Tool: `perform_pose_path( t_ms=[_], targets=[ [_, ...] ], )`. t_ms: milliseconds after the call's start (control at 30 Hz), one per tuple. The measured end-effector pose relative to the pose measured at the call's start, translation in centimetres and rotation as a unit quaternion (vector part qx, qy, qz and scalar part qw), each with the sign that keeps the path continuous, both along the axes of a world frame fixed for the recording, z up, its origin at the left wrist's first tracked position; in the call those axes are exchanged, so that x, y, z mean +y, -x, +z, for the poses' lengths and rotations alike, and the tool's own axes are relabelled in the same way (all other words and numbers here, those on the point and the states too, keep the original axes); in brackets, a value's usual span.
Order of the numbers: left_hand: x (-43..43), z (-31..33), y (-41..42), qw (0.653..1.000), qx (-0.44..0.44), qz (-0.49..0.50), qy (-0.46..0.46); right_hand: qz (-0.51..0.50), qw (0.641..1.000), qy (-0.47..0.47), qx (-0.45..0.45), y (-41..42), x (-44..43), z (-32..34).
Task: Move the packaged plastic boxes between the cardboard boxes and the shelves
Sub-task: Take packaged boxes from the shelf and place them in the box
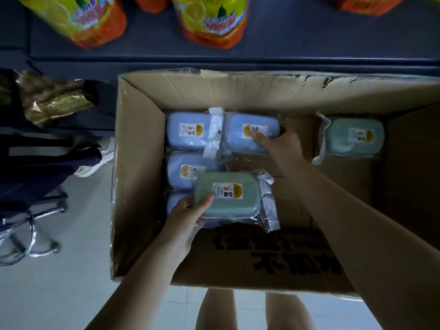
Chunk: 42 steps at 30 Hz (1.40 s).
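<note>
Left hand: I see the left hand (188, 217) gripping the near-left corner of a green packaged box (228, 198), thumb on top beside the label, fingers underneath.
Held box: the green packaged box is inside the cardboard box (140, 163), above the blue ones on the left. It is label up, and its clear wrapper sticks out at the right end.
Right hand: the right hand (283, 141) reaches deeper in and grips the far blue packaged box (250, 135) at its right end. The thumb lies across the label and the fingers curl round the end (their tips are hidden from me).
Blue row: a column of blue packaged boxes (185, 136) lies flat along the left wall. The farthest one touches the box my right hand holds, and the nearest is partly covered by the left hand.
Second green: another green packaged box (354, 138) lies alone at the far right of the carton floor, well apart from the rest.
Carton: it is open with its flaps raised, and black print shows on the near flap. It stands on a pale floor (59, 294) just beside a dark shelf (297, 44).
Shelf: orange-and-yellow bottles (209, 20) stand on it.
Left side: a gold packet (54, 101) sits on a lower shelf, with a chrome-legged chair (28, 234) nearby.
Below: the person's bare legs (214, 310) stand at the carton's near edge.
</note>
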<state>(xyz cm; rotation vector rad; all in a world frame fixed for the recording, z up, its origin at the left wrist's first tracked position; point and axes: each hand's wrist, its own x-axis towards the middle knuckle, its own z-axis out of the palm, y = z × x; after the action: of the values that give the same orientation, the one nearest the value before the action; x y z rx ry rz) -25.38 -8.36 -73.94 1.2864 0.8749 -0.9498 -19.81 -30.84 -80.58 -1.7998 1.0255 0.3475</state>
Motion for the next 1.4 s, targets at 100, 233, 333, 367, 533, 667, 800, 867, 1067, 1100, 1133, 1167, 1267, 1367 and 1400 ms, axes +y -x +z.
perform_pose_path(
  t_ms=[100,233,333,367,533,667,800,867,1067,1100,1133,1167,1267,1367,1400],
  targets=[
    [-0.1,-0.3,-0.2,1.0,0.0,-0.001,0.001,0.012,0.999,0.033,0.021,-1.1,-0.1,-0.7],
    [-0.3,-0.8,-0.4,1.0,-0.013,0.002,0.019,0.027,0.997,0.067,0.033,-1.4,-1.4,-0.8],
    [-0.3,-1.0,-0.1,1.0,-0.008,0.011,0.025,0.029,0.996,0.073,0.032,-1.1,-1.1,-1.1],
    [-0.4,-1.1,0.1,1.0,-0.006,0.016,0.026,0.032,0.997,0.064,0.033,-1.0,-0.6,-1.2],
    [-0.7,-1.1,0.0,1.0,-0.01,0.004,0.021,0.036,0.997,0.057,0.029,-1.9,0.8,-1.3],
    [-0.4,-0.8,-0.2,0.999,-0.02,0.008,0.035,0.073,0.996,0.024,0.054,-2.1,0.4,-1.0],
    [-1.0,0.1,-0.4,0.999,-0.032,0.009,0.036,0.091,0.994,-0.028,0.047,-1.4,-0.7,1.5],
    [-1.9,0.6,-0.5,0.999,-0.033,0.016,0.022,0.135,0.989,0.013,0.063,0.4,-1.6,3.9],
    [-7.4,1.1,-0.3,1.0,-0.018,0.026,0.004,0.087,0.992,-0.042,0.078,9.0,-3.8,10.0],
    [-8.7,1.1,0.0,0.999,-0.015,0.026,0.02,0.053,0.995,-0.05,0.071,10.2,-4.4,10.3],
    [-10.1,1.1,0.4,0.999,-0.016,0.024,0.031,0.022,0.996,-0.053,0.067,11.2,-5.2,10.5],
    [-11.6,1.1,0.7,0.999,-0.02,0.018,0.038,-0.001,0.997,-0.048,0.067,12.0,-6.1,10.4],
    [-15.9,0.6,2.0,0.998,-0.035,-0.036,0.022,-0.042,0.996,-0.031,0.079,13.6,-9.0,10.0],
    [-19.7,-0.6,3.4,0.992,-0.037,-0.122,-0.022,-0.071,0.995,-0.023,0.063,14.4,-11.6,8.7],
    [-20.8,-1.0,3.7,0.987,-0.044,-0.151,-0.031,-0.071,0.995,-0.014,0.062,14.6,-12.4,8.2]
  ],
)
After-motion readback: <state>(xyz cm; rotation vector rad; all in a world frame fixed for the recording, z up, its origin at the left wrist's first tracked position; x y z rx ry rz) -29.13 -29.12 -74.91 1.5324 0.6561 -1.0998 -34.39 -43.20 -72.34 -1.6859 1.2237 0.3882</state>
